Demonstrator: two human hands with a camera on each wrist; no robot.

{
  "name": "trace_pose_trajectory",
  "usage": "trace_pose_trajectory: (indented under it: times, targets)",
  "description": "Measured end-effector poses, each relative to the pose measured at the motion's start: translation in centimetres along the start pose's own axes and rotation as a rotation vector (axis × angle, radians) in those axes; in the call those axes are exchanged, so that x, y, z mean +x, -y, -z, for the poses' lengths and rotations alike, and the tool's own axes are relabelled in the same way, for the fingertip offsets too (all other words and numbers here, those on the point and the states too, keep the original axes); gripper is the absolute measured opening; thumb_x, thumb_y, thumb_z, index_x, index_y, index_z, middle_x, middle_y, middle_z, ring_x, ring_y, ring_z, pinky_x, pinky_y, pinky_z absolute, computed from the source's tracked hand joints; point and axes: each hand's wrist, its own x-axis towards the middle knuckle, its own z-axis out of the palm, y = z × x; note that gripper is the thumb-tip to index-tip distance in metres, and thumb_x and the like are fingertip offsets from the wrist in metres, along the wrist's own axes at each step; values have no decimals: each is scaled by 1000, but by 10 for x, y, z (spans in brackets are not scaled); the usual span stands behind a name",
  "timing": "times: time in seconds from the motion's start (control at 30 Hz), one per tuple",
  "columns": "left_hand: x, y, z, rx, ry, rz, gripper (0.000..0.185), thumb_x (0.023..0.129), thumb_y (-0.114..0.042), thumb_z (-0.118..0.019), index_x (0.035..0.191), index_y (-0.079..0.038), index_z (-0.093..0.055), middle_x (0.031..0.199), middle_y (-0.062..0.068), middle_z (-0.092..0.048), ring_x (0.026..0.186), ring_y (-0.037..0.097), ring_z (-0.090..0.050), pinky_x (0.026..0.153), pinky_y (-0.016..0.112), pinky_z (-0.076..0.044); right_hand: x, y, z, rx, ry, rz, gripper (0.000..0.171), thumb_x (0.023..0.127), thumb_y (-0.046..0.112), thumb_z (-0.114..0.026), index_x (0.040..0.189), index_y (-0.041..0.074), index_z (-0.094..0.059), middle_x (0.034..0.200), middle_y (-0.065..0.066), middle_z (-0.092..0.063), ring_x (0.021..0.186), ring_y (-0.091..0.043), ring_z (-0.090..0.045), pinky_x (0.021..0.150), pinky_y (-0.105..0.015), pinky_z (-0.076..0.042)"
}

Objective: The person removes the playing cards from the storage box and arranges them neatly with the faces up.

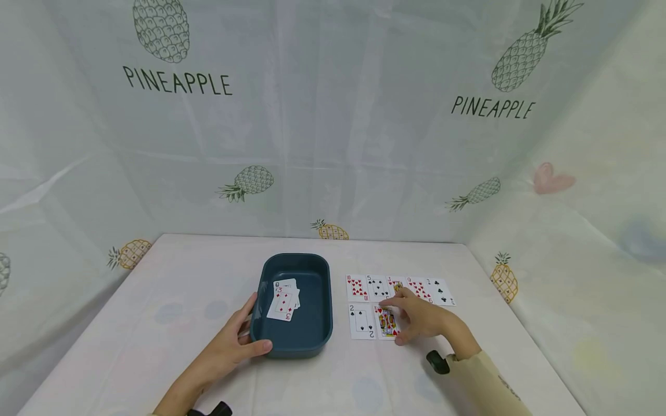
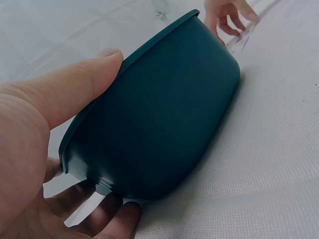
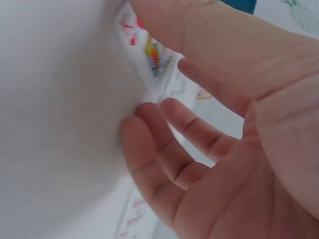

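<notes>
My left hand (image 1: 231,344) grips the near left corner of a dark teal plastic tub (image 1: 331,312), thumb on its rim (image 2: 112,62) and fingers against the outer wall. Inside the tub, a three of diamonds (image 1: 281,305) overlaps other cards. My right hand (image 1: 421,315) reaches over a face card of hearts (image 1: 387,321) lying on the table. Its index fingertip is at the card's upper edge, its thumb at the lower right corner; the other fingers are loosely bent. Beside that card lies a two of spades (image 1: 361,322).
Behind the right hand runs a row of face-up cards: a ten of hearts (image 1: 357,287), a five of spades (image 1: 377,287), a partly hidden jack, a nine of hearts (image 1: 416,285) and a clubs card (image 1: 441,292). Pineapple-printed sheeting (image 1: 333,127) encloses the white-covered table (image 1: 198,277).
</notes>
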Motion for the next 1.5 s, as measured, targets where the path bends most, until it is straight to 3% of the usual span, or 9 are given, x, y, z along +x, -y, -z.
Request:
trace_pose_trajectory:
  times: [0.13,0.3,0.43,0.53,0.67,0.83,1.03,1.3,1.5]
  targets:
    - [1,1,0,19,-6,1,113,89,-27,-89,172,-31,-13,169,24,-23,138,36,-58,108,45,-54,2,9,5,-3,-21,33,81,77,18,-97,149,9,-61,129,-12,-47,99,-25,-52,76,-27,-46]
    - [1,4,1,22,-11,7,112,89,-28,-89,172,-34,-14,170,22,-20,139,37,-57,107,45,-55,13,32,9,-18,-116,63,71,88,19,-88,151,8,-58,136,-14,-51,105,-28,-58,81,-32,-52]
    - [1,4,1,10,-9,7,112,89,-27,-89,172,-33,-14,170,23,-21,138,36,-58,106,44,-56,29,53,10,-11,-188,125,70,92,25,-86,154,12,-56,140,-13,-53,110,-31,-61,85,-36,-55]
    - [0,2,0,7,-8,9,113,89,-27,-89,172,-31,-14,169,23,-22,138,36,-58,106,44,-56,43,69,8,-7,-219,178,71,93,29,-85,155,12,-54,141,-11,-53,112,-27,-61,87,-36,-56]
    - [-1,0,-1,14,-15,19,113,89,-27,-89,172,-31,-13,169,24,-22,137,36,-58,106,45,-55,65,95,4,3,-239,234,73,93,31,-84,156,9,-53,141,-12,-54,113,-25,-60,91,-40,-57]
    - [-1,-1,-1,28,-23,21,112,89,-29,-89,172,-31,-14,169,23,-23,136,36,-59,106,46,-55,92,121,-7,20,-235,268,73,93,32,-85,154,6,-54,142,-18,-55,123,-34,-58,100,-47,-57]
    - [-2,0,-1,11,-12,23,110,90,-29,-88,172,-32,-14,169,24,-21,138,38,-57,105,46,-56,119,144,-24,-71,-192,240,75,91,38,-85,154,9,-55,142,-13,-55,125,-26,-56,106,-44,-55]
    - [0,4,1,-30,12,-3,108,92,-25,-86,172,-32,-14,169,25,-22,137,37,-59,102,44,-58,147,153,-46,-210,-133,206,77,89,49,-85,149,10,-60,132,-9,-57,109,-18,-54,97,-32,-55]
    - [1,4,1,-6,21,-12,107,93,-28,-85,172,-33,-14,170,25,-20,138,38,-58,103,44,-57,160,151,-63,-397,-186,174,80,85,66,-81,146,17,-64,131,-3,-60,108,-17,-57,95,-33,-52]
